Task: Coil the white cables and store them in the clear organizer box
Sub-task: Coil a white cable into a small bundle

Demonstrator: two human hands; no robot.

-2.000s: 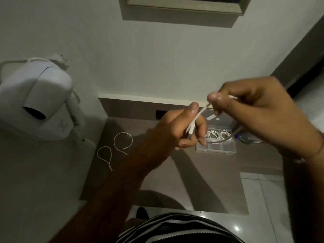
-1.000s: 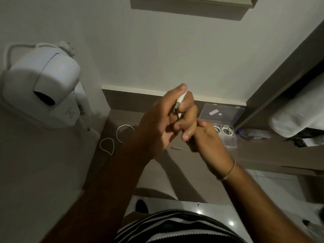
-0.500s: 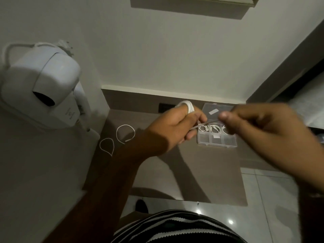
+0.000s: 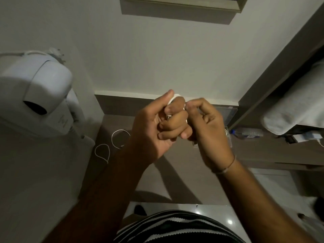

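Centre of frame: we see the left hand [image 4: 157, 127] with fingers curled shut around a white cable [image 4: 172, 100], the right hand [image 4: 206, 123] pinching its strand. Left of them, two loose cables [image 4: 121, 139] lie on the worktop [image 4: 175, 172]; the clear organizer box [image 4: 229, 137] shows partly behind the right hand.

A white wall-mounted hair dryer [image 4: 37, 95] hangs left; a folded towel [image 4: 296, 109] sits on the right shelf.

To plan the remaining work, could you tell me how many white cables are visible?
3: two loose loops on the counter, one and another left of it, and one wound on the left hand. Hands hide most of the box.
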